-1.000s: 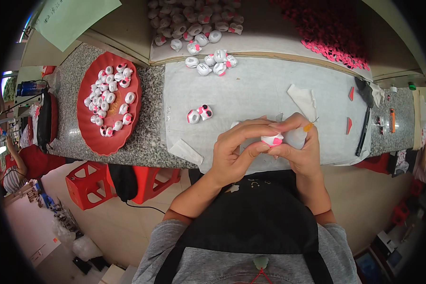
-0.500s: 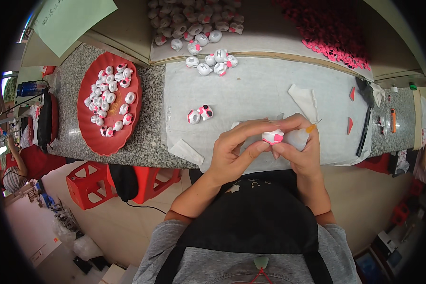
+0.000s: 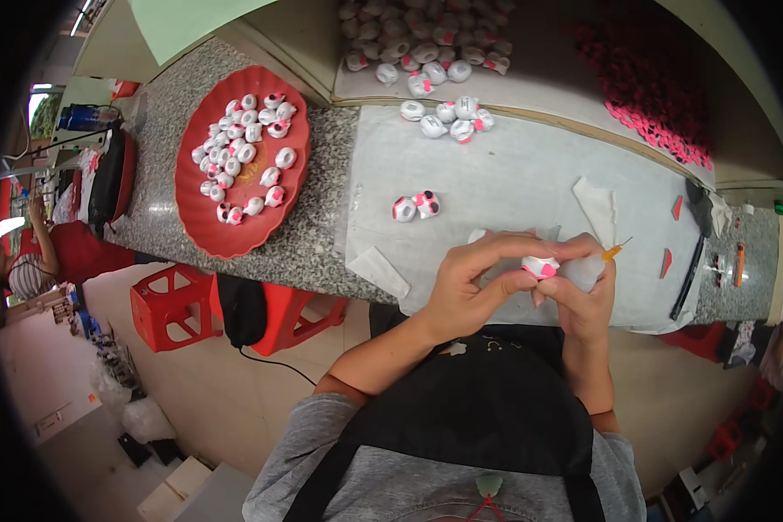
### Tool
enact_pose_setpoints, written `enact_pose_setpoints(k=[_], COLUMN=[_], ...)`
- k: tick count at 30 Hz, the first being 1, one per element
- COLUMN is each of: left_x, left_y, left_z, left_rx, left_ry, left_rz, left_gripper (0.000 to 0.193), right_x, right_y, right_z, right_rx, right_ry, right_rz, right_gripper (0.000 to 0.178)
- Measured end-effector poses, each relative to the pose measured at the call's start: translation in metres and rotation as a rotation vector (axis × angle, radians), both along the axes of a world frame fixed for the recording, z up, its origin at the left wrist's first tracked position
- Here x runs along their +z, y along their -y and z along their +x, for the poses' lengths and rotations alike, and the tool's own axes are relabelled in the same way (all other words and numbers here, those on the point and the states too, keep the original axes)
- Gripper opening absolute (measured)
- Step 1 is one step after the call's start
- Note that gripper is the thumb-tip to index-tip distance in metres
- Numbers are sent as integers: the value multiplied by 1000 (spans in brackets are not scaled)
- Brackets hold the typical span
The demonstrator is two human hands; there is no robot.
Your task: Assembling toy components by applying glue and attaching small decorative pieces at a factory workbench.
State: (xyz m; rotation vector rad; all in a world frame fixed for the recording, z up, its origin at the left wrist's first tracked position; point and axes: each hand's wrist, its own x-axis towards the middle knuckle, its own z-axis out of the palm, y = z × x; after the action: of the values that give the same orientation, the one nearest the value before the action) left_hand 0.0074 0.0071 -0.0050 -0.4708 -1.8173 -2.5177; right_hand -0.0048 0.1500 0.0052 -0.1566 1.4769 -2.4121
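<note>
Over the front part of the white sheet (image 3: 505, 187), my left hand (image 3: 474, 283) is closed, pinching a small white-and-pink figurine piece (image 3: 539, 267) between thumb and fingers. My right hand (image 3: 590, 304) is closed around a translucent squeeze bottle (image 3: 585, 272) with an orange needle tip (image 3: 614, 251) pointing away to the right. Its thumb and fingertips also meet the figurine piece from the right side. Two similar pieces, one with black dots (image 3: 427, 204) and one beside it (image 3: 404, 209), lie together on the sheet left of my hands. My fingers partly hide a pale object beyond them.
At left stands a red scalloped tray (image 3: 196, 204) with several white pieces. More white pieces (image 3: 448, 117) sit by the shelf edge, with a heap behind. Many small pink parts (image 3: 652, 130) lie at back right. A black pen-like tool (image 3: 689, 278) and paper scraps (image 3: 597, 209) rest on the sheet.
The whole view has shifted, so the bench and tray appear farther right. Both hands keep their hold on the figurine piece and bottle, with only slight finger movement.
</note>
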Motion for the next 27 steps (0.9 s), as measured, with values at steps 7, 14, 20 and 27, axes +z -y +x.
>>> enact_pose_setpoints(k=[7, 14, 20, 27], left_x=[13, 17, 1, 25], left_y=[26, 75, 96, 57], left_z=[-24, -61, -91, -47], left_rx=[263, 478, 531, 428], left_ry=[-180, -452, -383, 65], left_rz=[-718, -1133, -1416, -306], left_gripper=[25, 26, 23, 22], right_x=[3, 1, -6, 4], right_y=[5, -11, -19, -31], right_z=[-13, -11, -9, -12], right_rx=[-78, -148, -197, -207], right_ry=[-2, -73, -194, -156], right_rz=[198, 342, 234, 289], right_gripper=[35, 47, 46, 39])
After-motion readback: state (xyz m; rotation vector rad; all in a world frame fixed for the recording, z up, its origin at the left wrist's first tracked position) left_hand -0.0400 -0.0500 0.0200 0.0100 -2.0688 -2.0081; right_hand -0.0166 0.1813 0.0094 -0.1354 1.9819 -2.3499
